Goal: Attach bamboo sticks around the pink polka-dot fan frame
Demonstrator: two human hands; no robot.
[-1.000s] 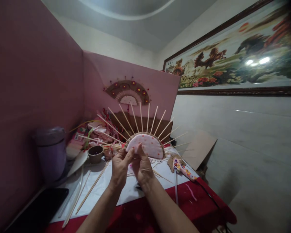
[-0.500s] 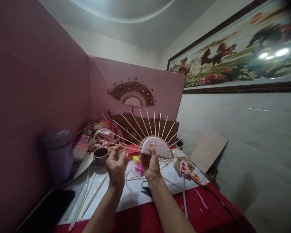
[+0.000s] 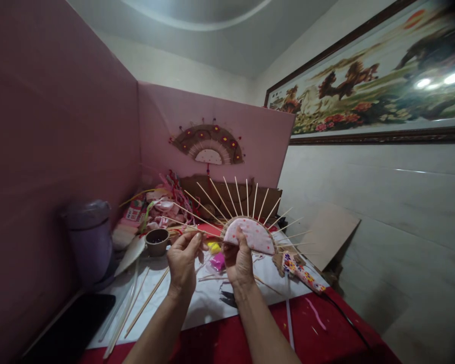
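My right hand (image 3: 238, 260) grips the lower left edge of a half-round pink dotted fabric pad (image 3: 252, 235). Several thin wooden skewers (image 3: 238, 197) fan out from the pad like rays. It is held upright above the table. My left hand (image 3: 184, 258) is closed in a pinch on one skewer (image 3: 191, 228) at the fan's left side. A finished brown fan (image 3: 208, 144) with small flowers hangs on the pink board behind.
A white sheet (image 3: 208, 298) lies over a red cloth (image 3: 326, 328) with loose skewers (image 3: 146, 302) on it. A purple lidded jar (image 3: 89, 237), a small brown cup (image 3: 157, 241), a pile of ribbons (image 3: 163, 205), a patterned glue gun (image 3: 301, 273) and a black phone (image 3: 74, 328) surround it. A cardboard piece (image 3: 331, 235) leans at right.
My left hand came off the pad's edge, moved left and pinched a skewer. The fan dropped slightly and shifted right in view as my head turned.
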